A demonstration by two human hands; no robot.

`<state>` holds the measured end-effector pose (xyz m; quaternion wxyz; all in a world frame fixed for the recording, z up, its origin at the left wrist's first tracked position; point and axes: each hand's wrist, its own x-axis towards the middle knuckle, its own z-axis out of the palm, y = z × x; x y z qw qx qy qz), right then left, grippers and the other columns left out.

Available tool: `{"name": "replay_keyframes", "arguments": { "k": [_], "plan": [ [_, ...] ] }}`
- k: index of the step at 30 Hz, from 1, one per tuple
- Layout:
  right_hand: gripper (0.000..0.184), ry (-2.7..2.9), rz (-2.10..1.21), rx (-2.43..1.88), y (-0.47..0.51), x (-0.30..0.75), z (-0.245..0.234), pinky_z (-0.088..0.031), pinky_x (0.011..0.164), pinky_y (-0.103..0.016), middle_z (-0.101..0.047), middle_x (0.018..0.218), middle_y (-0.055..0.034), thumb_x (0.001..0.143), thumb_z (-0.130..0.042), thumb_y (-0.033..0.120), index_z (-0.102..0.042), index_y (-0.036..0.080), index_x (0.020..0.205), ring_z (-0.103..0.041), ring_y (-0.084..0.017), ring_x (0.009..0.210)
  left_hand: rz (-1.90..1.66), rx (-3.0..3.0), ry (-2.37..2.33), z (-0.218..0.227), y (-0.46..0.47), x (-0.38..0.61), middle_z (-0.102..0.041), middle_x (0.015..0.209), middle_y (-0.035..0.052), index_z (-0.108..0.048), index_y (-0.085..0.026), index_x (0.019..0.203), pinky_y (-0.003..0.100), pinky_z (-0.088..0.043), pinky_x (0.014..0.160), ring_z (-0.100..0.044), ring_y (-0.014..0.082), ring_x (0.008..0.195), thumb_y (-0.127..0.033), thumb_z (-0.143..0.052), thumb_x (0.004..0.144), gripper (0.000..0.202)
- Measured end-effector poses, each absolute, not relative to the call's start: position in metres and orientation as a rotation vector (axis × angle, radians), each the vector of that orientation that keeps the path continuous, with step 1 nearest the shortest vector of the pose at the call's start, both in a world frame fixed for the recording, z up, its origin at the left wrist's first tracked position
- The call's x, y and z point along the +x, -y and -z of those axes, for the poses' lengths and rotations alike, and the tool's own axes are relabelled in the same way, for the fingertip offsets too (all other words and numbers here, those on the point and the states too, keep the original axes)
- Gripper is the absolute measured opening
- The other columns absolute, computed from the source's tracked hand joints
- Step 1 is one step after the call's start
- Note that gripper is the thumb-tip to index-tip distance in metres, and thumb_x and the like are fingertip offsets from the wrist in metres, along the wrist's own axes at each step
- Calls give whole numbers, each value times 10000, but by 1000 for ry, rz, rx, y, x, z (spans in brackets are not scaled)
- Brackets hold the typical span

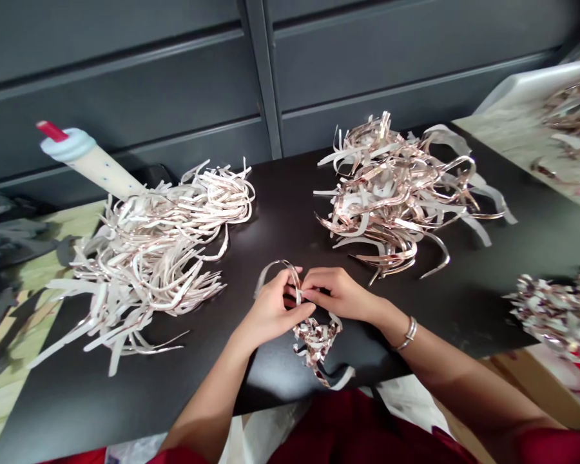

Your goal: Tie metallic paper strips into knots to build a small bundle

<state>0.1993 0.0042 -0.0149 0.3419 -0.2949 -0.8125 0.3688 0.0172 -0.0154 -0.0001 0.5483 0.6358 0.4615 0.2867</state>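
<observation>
Looks moderately bright and diffuse, with pale sheen on the dark counter's [270, 377] near side and glints along foil strips [401, 193]. Blurs toward both side edges; darkens at upper right corner.

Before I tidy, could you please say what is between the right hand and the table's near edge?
The head view shows a foil bunch between the right hand and the near edge of the table.

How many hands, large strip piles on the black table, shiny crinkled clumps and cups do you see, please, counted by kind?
2 hands: left hand, right hand
2 strip piles: left pile, right pile
2 crinkled clumps: small clump below the hands, larger clump at the right
1 cup
Total: 7
</observation>
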Motion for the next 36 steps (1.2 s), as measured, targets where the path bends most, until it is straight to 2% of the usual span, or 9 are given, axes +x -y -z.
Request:
{"name": "replay_keyframes", "arguments": {
  "k": [2,4,7,11,18,23,28,33,36],
  "plan": [
    [133,2106,-917,-744,0,196,17,-446,630,-235,-587,731,-23,887,-537,208,-599,169,776,-551,-126,672,-694,1210,-1025,1,15,19,-580,1006,38,-453,-203,1200,255,-496,708,-612,146,832,-172,-706,663,594],
    [34,2048,-838,-774,3,193,20,-475,640,-246,-585,799,-36,865,-570,205,-586,178,849,-562,-137,713,-729,1013,-954,2,14,21,-582,980,24,-495,-191,1112,228,-489,687,-609,132,816,-150,-741,620,552],
    [145,2012,-657,-742,8,190,23,-519,765,-307,-594,967,-84,861,-573,178,-552,184,1004,-584,-178,893,-764,881,-921,5,15,23,-573,824,-21,-506,-169,917,184,-463,597,-586,92,701,-113,-777,562,450],
    [276,2106,-537,-681,10,189,23,-503,910,-365,-616,1077,-111,902,-467,104,-497,179,1167,-554,-203,1083,-821,810,-963,6,14,22,-563,724,-59,-439,-183,882,190,-472,585,-595,84,636,-114,-790,547,490],
    [342,2048,-650,-734,8,194,21,-552,824,-293,-642,1083,-83,905,-390,55,-476,202,1202,-633,-150,958,-728,857,-984,7,10,14,-540,664,-79,-438,-186,927,201,-461,563,-665,137,628,-146,-772,597,471],
    [381,2092,-661,-694,10,190,15,-515,928,-367,-608,1135,-117,892,-413,66,-439,175,1256,-563,-189,1105,-958,848,-1009,5,8,17,-602,744,-52,-503,-174,934,169,-474,640,-619,75,689,-118,-795,577,465],
    [427,2149,-662,-618,9,191,16,-462,1012,-365,-563,1253,-123,884,-359,16,-428,164,1278,-486,-177,1228,-866,886,-999,2,5,14,-632,776,-23,-524,-162,984,214,-510,664,-644,105,681,-118,-798,581,490],
    [567,2113,-850,-647,6,201,16,-506,945,-326,-571,1255,-89,816,-326,-39,-358,193,1332,-561,-150,1147,-665,957,-922,2,1,1,-606,732,-22,-531,-143,945,234,-512,593,-656,132,606,-150,-764,642,383],
    [583,2086,-889,-654,7,202,11,-499,950,-356,-563,1250,-101,792,-356,-35,-357,185,1331,-545,-171,1159,-646,940,-883,3,-1,-1,-591,698,-47,-512,-165,1020,235,-522,618,-640,114,603,-118,-765,631,467]
  ]
}}
